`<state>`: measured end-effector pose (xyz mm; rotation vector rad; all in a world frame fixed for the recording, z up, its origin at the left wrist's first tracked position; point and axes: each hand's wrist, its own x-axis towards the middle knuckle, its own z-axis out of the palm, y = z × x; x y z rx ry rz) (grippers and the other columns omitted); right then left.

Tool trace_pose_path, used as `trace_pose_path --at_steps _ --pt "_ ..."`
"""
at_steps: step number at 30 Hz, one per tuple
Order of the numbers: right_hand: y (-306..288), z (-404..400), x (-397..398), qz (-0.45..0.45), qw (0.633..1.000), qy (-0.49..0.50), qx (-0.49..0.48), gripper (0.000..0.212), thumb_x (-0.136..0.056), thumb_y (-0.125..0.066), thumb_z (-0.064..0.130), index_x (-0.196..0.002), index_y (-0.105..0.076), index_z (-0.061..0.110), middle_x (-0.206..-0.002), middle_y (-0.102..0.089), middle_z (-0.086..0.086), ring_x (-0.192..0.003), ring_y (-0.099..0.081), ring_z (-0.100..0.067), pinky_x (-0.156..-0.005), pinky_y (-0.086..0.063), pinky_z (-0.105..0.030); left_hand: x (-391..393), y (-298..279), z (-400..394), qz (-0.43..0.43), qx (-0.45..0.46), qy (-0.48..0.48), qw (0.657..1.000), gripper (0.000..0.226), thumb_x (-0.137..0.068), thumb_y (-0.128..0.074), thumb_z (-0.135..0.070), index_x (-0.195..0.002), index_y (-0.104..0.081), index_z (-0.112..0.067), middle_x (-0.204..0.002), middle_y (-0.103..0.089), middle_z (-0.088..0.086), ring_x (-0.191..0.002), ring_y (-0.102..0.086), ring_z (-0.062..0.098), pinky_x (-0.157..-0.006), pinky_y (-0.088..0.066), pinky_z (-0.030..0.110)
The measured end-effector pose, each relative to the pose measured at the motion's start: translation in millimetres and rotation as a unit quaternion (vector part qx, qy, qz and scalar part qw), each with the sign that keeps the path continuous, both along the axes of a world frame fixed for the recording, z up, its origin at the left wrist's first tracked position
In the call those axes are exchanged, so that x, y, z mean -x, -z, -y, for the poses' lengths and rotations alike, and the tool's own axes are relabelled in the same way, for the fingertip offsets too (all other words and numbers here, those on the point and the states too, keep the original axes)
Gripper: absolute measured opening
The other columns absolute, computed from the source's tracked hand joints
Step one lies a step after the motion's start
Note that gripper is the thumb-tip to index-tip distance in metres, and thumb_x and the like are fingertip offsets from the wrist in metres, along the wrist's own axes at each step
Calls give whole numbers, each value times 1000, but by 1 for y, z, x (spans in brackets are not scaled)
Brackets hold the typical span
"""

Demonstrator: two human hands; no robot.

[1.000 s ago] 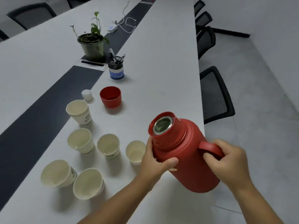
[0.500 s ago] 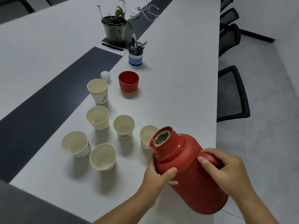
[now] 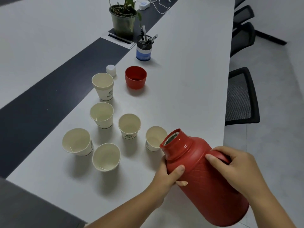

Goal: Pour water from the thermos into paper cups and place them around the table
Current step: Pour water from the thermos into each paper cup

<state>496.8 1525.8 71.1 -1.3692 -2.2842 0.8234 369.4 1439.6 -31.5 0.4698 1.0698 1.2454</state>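
Thermos tipped toward the nearest cup — about to pour.

The right hand [image 3: 236,168] curls round the handle, the left hand [image 3: 166,176] cups the neck of the red thermos [image 3: 205,178], thumb pressed on its front. Its open mouth hangs just over the nearest paper cup [image 3: 153,139] on the white table [image 3: 189,79]. I'd tilt slowly — that light cup could tip — and stop short of the brim.
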Motion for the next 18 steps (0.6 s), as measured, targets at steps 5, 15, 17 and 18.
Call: trace_pose_path --at_steps 5,15,17,18 --pt "-3 -7 5 16 1000 2 7 31 -71 -72 15 -57 -58 39 -71 -59 38 -67 -56 13 -59 -38 0 1 -1 -3 17 5 -4 1000 40 -72 -62 -43 -104 -38 -35 -112 -53 -7 -80 -65 -6 -61 -51 12" --pt "-7 -16 16 47 999 2 11 28 -71 -71 20 -56 -57 39 -66 -65 25 -70 -55 13 -60 -38 0 2 -2 -6 56 13 -16 998 43 -74 -62 -47 -107 -40 -32 -113 -56 -5 -79 -66 -3 -64 -51 13" --pt "-8 -18 17 58 998 0 10 27 -71 -71 21 -55 -57 37 -60 -66 15 -72 -55 10 -60 -38 -2 2 -1 -6 62 15 -20 998 44 -75 -63 -48 -109 -40 -32 -114 -57 -5 -80 -66 -3 -65 -51 14" --pt "-9 -19 18 62 998 -1 9 26 -71 -71 21 -56 -57 36 -58 -64 13 -73 -55 8 -60 -39 -2 2 -2 -6 63 14 -20 998 45 -74 -63 -47 -109 -41 -31 -113 -57 -5 -80 -66 -3 -65 -51 14"
